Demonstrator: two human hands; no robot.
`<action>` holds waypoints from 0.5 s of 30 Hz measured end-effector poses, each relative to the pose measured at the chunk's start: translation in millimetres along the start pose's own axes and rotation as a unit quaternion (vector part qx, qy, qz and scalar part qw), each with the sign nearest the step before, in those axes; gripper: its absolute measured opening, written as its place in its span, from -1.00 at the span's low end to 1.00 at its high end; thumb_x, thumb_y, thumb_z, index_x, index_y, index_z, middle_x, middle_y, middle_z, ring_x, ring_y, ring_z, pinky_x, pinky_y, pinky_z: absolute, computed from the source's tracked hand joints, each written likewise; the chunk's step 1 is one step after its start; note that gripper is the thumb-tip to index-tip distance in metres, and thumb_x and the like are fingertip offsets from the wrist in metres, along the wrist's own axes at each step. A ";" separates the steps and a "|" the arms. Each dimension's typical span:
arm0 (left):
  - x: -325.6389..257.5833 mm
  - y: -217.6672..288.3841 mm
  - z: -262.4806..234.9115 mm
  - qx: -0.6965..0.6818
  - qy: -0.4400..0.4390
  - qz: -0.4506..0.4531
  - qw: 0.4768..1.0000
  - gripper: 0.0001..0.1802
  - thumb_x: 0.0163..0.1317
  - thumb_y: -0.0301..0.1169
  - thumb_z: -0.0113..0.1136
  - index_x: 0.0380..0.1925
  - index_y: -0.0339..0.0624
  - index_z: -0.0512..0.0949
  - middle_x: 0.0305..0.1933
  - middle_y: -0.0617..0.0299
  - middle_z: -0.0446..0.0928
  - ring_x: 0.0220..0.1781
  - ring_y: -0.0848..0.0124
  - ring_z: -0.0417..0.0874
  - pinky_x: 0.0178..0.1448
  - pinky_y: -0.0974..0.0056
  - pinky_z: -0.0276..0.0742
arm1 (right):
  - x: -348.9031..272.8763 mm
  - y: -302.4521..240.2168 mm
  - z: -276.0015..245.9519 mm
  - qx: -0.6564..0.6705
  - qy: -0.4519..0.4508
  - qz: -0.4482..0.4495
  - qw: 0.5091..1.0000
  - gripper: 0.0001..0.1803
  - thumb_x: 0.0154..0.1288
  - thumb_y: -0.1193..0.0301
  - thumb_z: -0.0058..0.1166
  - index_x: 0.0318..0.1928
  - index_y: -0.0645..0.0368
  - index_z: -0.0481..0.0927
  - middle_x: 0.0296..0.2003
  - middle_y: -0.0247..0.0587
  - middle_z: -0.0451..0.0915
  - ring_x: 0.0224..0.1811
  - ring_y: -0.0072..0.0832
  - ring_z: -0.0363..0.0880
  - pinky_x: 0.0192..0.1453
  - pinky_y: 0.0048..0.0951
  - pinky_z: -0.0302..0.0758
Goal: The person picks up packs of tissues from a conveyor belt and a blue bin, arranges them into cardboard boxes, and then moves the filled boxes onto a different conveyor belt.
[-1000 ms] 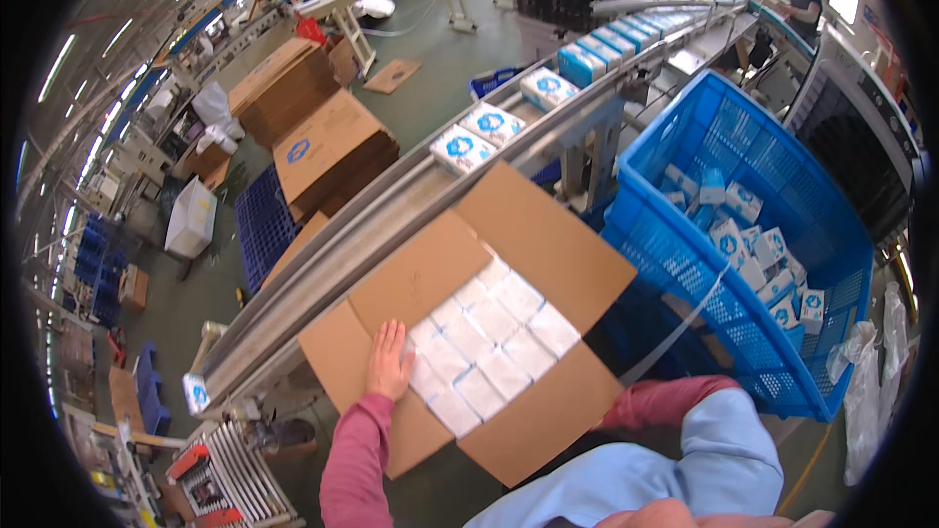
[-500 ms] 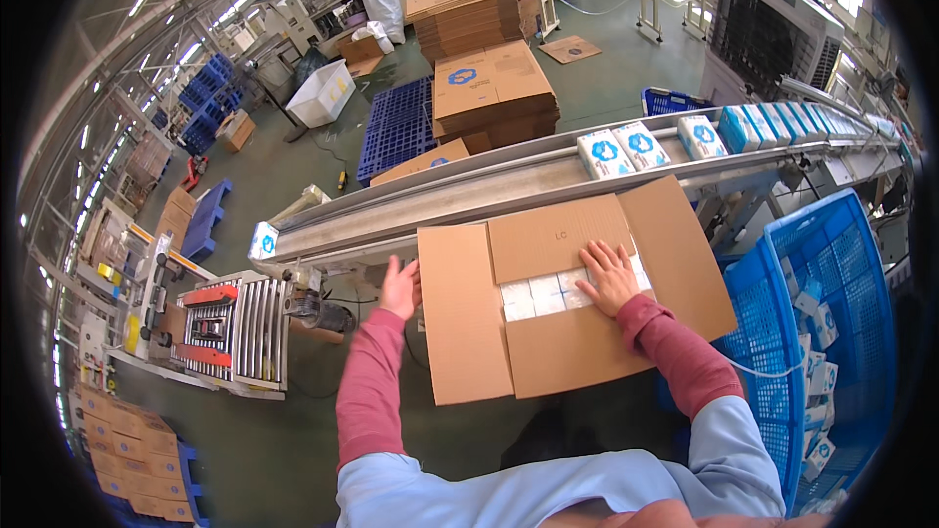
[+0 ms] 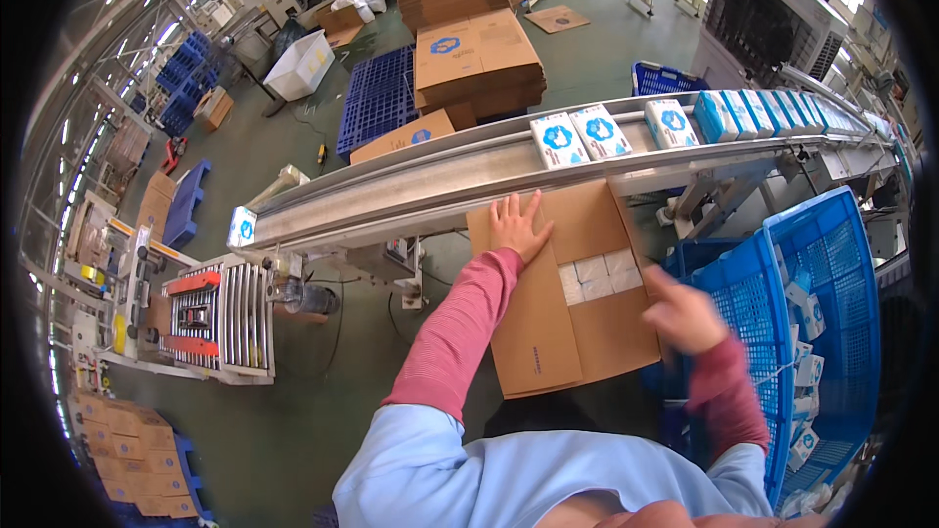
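A brown cardboard carton (image 3: 616, 337) stands in front of me, beside the conveyor's near edge. White wrapped packs (image 3: 599, 277) show through the gap between its flaps. My left hand (image 3: 518, 226) lies with fingers spread on the carton's left flap (image 3: 533, 328), which is folded inward over the top. Nothing is held in that hand. At the carton's right edge is my right hand (image 3: 688, 315), smeared by motion, so its grip is unclear. The right flap is seen nearly edge-on.
A conveyor (image 3: 391, 191) crosses beyond the carton, carrying blue-and-white packs (image 3: 601, 132). To the right stands a large blue basket (image 3: 753, 323) with loose packs. Flat cartons (image 3: 479, 49) are stacked behind the conveyor. A roller table (image 3: 245, 318) stands at left.
The left flap has been folded inward, and my left hand has moved from beside the carton onto it. My right hand has left the carton's top for its right edge. The right flap has swung up.
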State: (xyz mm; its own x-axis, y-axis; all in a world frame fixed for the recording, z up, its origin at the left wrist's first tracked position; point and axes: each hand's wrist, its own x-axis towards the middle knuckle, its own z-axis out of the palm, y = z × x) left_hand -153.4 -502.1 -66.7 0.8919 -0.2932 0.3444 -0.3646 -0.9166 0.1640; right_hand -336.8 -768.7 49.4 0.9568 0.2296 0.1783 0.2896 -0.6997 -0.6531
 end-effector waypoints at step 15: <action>-25.1 3.3 -49.6 0.003 -0.099 -0.192 0.976 -0.34 0.08 0.18 -0.05 0.03 -0.06 0.33 -0.08 0.05 0.42 0.05 0.13 0.35 0.12 0.07 0.14 | -224.5 215.5 321.2 0.569 0.097 0.369 0.728 -0.52 0.27 0.12 -0.19 0.06 0.17 0.38 0.07 -0.14 0.36 0.12 -0.26 0.30 0.20 -0.29 0.24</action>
State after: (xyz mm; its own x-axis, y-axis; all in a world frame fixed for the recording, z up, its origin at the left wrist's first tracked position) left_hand -190.2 -484.3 -29.0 0.9970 0.0260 0.0730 0.0077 -0.9706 0.2406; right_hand -497.2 -753.7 -367.8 0.8586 -0.1028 -0.5022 -0.4079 0.4562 -0.7909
